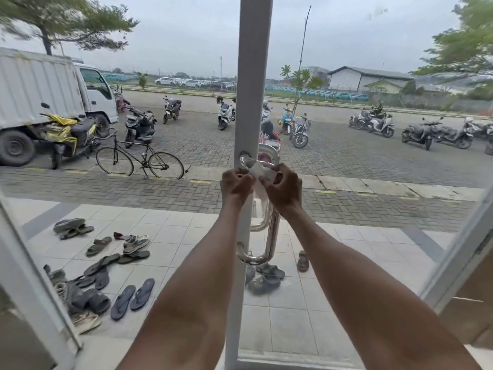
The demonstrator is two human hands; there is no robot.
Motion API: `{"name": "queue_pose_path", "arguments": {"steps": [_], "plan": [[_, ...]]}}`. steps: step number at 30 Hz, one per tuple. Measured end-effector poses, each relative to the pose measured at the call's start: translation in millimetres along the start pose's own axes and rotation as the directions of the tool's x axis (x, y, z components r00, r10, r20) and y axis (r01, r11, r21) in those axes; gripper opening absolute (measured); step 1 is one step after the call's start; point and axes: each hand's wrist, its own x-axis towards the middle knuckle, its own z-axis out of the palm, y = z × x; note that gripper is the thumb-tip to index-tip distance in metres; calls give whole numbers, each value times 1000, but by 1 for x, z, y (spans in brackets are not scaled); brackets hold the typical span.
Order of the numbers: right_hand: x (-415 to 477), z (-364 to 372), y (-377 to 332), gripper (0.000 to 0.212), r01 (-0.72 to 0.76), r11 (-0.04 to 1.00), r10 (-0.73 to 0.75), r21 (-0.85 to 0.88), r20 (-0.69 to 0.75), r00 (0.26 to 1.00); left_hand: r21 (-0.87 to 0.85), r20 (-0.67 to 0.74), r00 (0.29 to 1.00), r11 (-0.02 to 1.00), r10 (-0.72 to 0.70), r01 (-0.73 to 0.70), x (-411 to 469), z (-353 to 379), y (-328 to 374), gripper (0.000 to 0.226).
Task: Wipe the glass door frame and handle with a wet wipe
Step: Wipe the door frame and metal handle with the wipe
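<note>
A white vertical door frame (252, 76) runs down the middle of the head view, with glass on both sides. A curved chrome pull handle (270, 236) is fixed to it, from about mid-height downward. My left hand (236, 186) and my right hand (284, 189) are raised together in front of the handle's upper end. Both pinch a small white wet wipe (262, 172) between their fingertips, holding it just in front of the upper mount of the handle. Whether the wipe touches the metal I cannot tell.
Through the glass lie several sandals and shoes (106, 265) on a tiled porch. A bicycle (140, 158), a white truck (48, 97) and parked scooters (416, 130) stand on the paved lot. Slanted white frame bars (458, 252) edge the view at both sides.
</note>
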Motion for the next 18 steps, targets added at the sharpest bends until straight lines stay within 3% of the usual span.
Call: {"name": "queue_pose_path", "arguments": {"steps": [7,18], "plan": [[33,6,-14,27,15,1000,-13,26,-85,996,67,-142,977,986,159,-150,25,-5,13,13],[69,26,-27,31,59,998,-60,-11,-93,994,58,-230,949,976,216,-208,58,-5,10,24]]}}
